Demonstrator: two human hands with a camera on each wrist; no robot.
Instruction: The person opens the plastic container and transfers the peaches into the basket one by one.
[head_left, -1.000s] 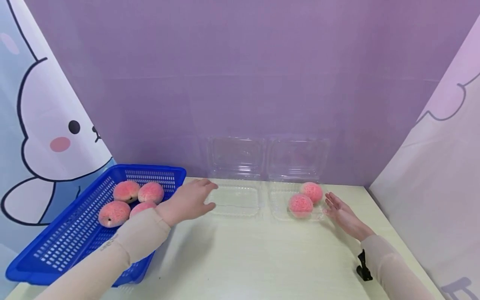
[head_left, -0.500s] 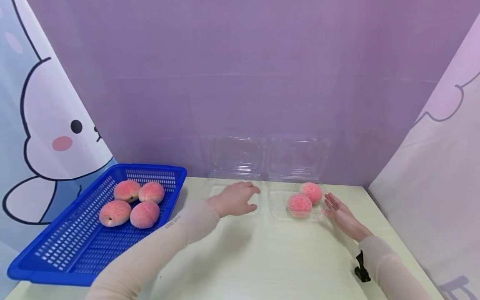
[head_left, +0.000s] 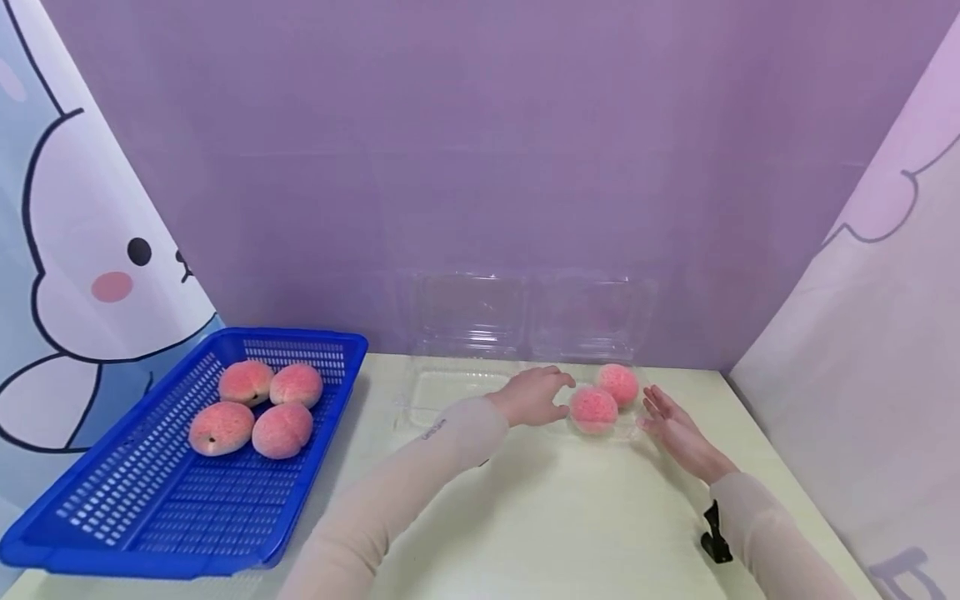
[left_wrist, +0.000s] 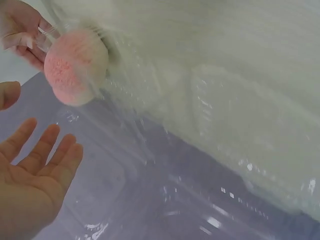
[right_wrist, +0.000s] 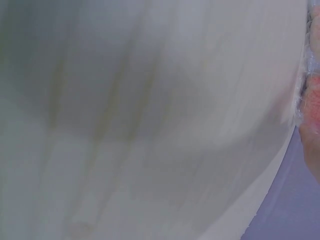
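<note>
Two pink peaches, a front one [head_left: 593,410] and a rear one [head_left: 619,384], sit in the right clear plastic clamshell box [head_left: 551,433], its lid [head_left: 588,312] standing up behind. My left hand [head_left: 532,396] reaches over the box from the left, fingers spread and holding nothing, fingertips close to the front peach. In the left wrist view its fingers [left_wrist: 65,160] are apart from the peaches [left_wrist: 75,65]. My right hand [head_left: 681,433] is at the box's right side, fingers extended along the edge. The right wrist view shows mostly tabletop, with the peaches [right_wrist: 312,100] at its right edge.
A second clear clamshell box [head_left: 431,400] stands to the left with its lid raised and no fruit in it. At the far left, a blue plastic basket [head_left: 225,533] contains several peaches [head_left: 282,430]. A purple backdrop [head_left: 480,167] rises behind the table.
My left hand has moved right, from beside the basket across the left box to the front peach. The right hand has stayed at the right box's side.
</note>
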